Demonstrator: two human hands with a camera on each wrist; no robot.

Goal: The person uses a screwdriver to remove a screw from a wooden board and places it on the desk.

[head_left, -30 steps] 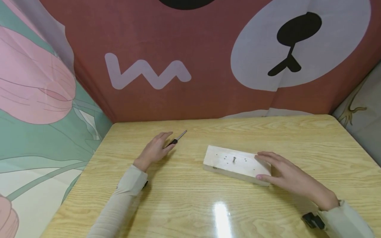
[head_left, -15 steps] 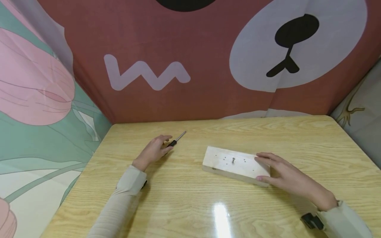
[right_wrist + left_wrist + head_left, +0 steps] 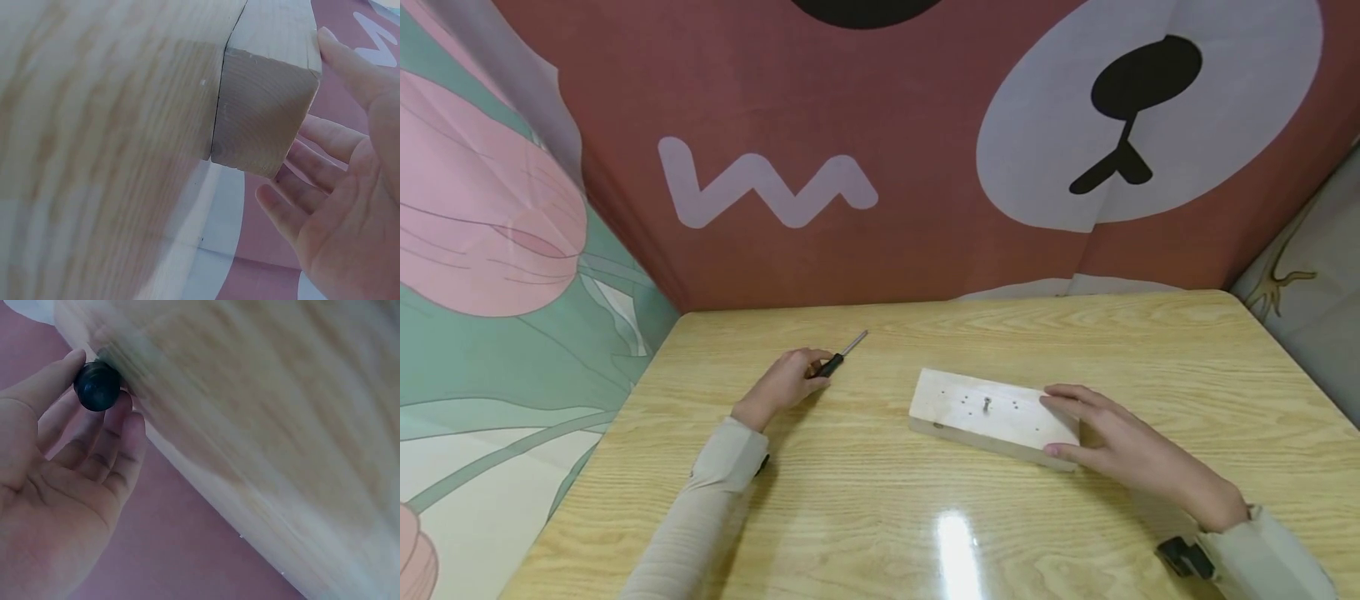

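A screwdriver [image 3: 830, 365] with a black handle and a thin metal shaft lies at the table's left, its tip pointing away to the right. My left hand [image 3: 782, 383] pinches its handle between thumb and fingers; the left wrist view shows the round handle end [image 3: 98, 386] against the fingers. To the right, a pale wooden block [image 3: 970, 408] lies flat, with several small holes in its top. One screw [image 3: 987, 404] stands up from its middle. My right hand [image 3: 1120, 442] holds the block's right end, thumb on the near side and fingers on the far side.
The wood-grain table [image 3: 850, 500] runs back to a reddish-brown printed cloth [image 3: 850, 258]. A green and pink floral cloth [image 3: 490, 250] hangs on the left. Bright glare [image 3: 957, 550] falls on the table near the front.
My left fingers have closed from a looser pose onto the screwdriver handle, the hand drawing slightly toward me. The right hand and the block look the same, apart from a slight camera shift.
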